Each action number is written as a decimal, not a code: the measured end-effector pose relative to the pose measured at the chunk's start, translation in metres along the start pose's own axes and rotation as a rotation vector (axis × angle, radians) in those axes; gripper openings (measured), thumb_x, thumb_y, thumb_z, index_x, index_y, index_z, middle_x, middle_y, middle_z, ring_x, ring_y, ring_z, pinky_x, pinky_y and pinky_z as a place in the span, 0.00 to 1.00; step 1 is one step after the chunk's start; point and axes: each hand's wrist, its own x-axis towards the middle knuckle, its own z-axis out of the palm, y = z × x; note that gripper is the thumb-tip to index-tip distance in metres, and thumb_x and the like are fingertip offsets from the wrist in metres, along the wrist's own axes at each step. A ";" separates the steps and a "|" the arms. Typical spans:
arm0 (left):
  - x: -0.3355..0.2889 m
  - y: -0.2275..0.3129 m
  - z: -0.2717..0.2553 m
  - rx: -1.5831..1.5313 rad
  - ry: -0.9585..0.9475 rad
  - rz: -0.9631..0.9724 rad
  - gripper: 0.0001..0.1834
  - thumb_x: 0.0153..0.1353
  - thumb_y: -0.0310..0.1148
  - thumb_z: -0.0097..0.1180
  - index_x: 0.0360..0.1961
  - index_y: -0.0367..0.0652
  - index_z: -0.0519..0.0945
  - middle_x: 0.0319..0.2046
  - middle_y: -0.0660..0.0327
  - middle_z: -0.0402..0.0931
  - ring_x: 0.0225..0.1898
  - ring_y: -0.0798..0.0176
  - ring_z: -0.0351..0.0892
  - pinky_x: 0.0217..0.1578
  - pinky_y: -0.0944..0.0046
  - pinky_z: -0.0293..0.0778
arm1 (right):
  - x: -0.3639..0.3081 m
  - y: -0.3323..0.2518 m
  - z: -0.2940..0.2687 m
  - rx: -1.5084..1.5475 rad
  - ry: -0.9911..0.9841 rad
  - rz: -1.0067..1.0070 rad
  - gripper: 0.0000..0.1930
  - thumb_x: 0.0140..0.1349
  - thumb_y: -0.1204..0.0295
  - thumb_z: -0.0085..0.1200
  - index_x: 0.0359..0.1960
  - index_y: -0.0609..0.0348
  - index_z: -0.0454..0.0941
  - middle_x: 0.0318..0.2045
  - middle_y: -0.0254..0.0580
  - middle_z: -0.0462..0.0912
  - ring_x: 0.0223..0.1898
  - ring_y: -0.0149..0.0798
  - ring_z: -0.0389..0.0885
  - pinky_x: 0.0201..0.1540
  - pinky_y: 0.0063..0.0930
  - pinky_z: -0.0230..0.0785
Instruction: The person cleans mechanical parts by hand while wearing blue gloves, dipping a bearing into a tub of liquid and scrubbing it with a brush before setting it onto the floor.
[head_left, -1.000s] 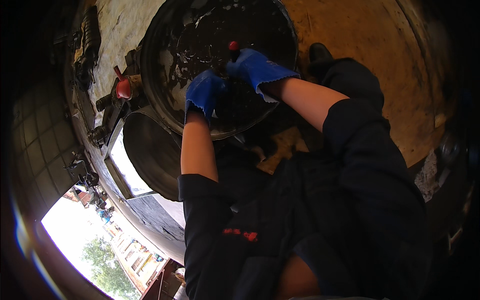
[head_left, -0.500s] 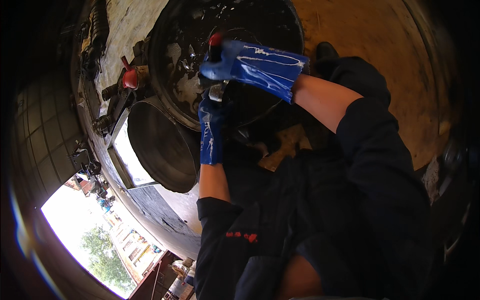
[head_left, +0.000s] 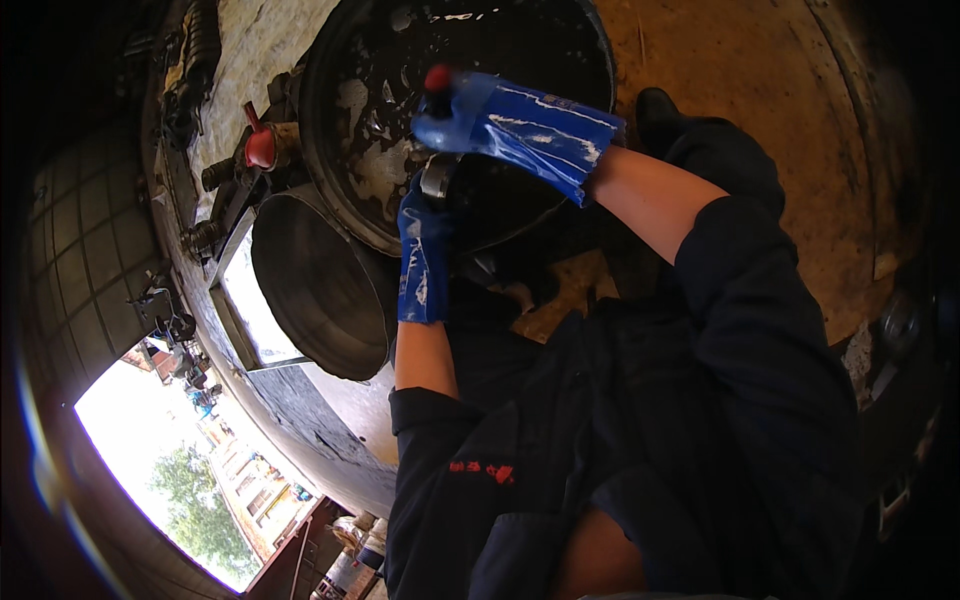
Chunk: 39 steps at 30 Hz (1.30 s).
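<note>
Both my hands wear long blue rubber gloves and work over a wide black basin (head_left: 312, 150) with wet, shiny patches inside. My right hand (head_left: 455, 120) is closed around a dark handle with a red end (head_left: 438, 78); its working end is hidden, so its kind cannot be made out. Just below it, my left hand (head_left: 424, 225) grips a shiny metal ring-shaped part (head_left: 437, 180). The handled tool is close against this part, but the glove hides whether they touch.
A large grey-brown round drum or pan (head_left: 320, 285) stands beside the basin at left. Beyond it is a pipe valve with a red handle (head_left: 260, 148). A coil spring assembly (head_left: 195, 65) lies at far left. Brown flooring (head_left: 740, 60) spreads to the right, beside my dark shoe (head_left: 655, 105).
My right hand and the red-ended tool have shifted slightly to the right. More of the metal part's curved side shows now. Both hands keep their grip.
</note>
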 end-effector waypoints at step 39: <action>-0.005 0.049 -0.006 0.101 -0.021 -0.171 0.42 0.45 0.46 0.80 0.62 0.46 0.78 0.48 0.54 0.87 0.50 0.53 0.87 0.51 0.57 0.82 | 0.002 0.003 0.005 0.023 0.118 0.178 0.21 0.66 0.52 0.51 0.41 0.57 0.86 0.32 0.47 0.88 0.36 0.46 0.88 0.44 0.41 0.81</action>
